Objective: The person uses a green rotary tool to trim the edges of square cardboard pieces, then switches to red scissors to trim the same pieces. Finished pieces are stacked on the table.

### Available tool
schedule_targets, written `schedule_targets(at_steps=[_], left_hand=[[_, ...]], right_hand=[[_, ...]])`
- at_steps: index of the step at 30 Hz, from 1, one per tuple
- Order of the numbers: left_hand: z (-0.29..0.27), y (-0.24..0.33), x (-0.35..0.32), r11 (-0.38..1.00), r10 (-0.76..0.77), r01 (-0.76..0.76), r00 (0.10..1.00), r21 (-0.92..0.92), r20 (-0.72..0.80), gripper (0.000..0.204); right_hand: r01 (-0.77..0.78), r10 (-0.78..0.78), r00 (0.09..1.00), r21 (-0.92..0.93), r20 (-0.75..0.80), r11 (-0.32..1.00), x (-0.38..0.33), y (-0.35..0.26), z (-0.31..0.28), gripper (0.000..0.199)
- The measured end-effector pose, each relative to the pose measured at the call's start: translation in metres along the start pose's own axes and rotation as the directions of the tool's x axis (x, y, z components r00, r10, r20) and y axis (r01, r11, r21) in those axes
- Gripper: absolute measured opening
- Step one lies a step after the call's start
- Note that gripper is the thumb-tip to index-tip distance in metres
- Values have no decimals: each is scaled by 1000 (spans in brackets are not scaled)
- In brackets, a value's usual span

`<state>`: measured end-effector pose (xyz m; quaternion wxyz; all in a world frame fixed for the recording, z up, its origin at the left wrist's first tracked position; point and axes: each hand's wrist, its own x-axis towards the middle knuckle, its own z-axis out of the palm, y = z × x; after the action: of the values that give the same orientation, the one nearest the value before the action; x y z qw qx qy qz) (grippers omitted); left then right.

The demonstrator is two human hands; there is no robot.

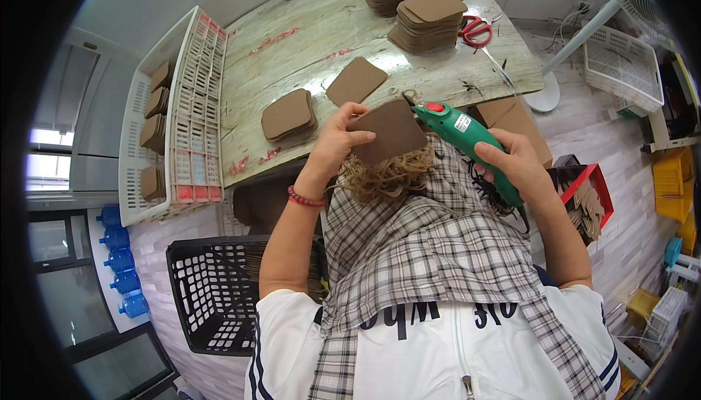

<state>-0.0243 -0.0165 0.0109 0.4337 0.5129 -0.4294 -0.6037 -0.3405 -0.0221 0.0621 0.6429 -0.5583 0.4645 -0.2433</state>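
- Landmark: table, pale top with wood-like streaks and scattered red marks.
- Left hand: just off the table's near edge; clamped on a brown panel, thumb on its face. Red bead bracelet at the wrist.
- Brown panel: thin, rounded corners, tilted; held at the table's near edge, over the person's lap.
- Right hand: beyond the table's near edge, toward its right end; closed around the body of a green cutter with a red switch.
- Cutter tip: at the panel's far right corner; contact or small gap, cannot tell.
- Curled brown trimmings: heaped below the panel, off the table, on a plaid apron.
- Low stack of panels: on the table, near edge, left of the held piece.
- Loose panel: flat on the table, just beside the low stack.
- Two taller stacks: on the table's far right part; red-handled scissors beside the nearer one.
- White crate: at the table's left end, brown pieces inside.
- Black basket: below the table's near left corner.
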Motion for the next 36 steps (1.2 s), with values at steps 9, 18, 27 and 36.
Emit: schedule_targets(at_steps=[9, 18, 27, 36], left_hand=[[-17, -1, 0, 951, 94, -135, 983, -279, -156, 13], [-20, 4, -1, 984, 60, -77, 992, -159, -110, 15], [-9, 6, -1, 994, -33, 32, 999, -109, -13, 18], [1, 10, -1, 995, -97, 95, 989, 18, 115, 18]], right_hand=[[-37, 32, 996, 47, 89, 998, 0, -2, -1, 35], [-11, 15, 994, -29, 112, 1000, 2, 2, 1, 36], [-36, 46, 993, -103, 105, 994, 2, 4, 5, 38], [-27, 38, 991, -85, 128, 996, 6, 4, 11, 36]])
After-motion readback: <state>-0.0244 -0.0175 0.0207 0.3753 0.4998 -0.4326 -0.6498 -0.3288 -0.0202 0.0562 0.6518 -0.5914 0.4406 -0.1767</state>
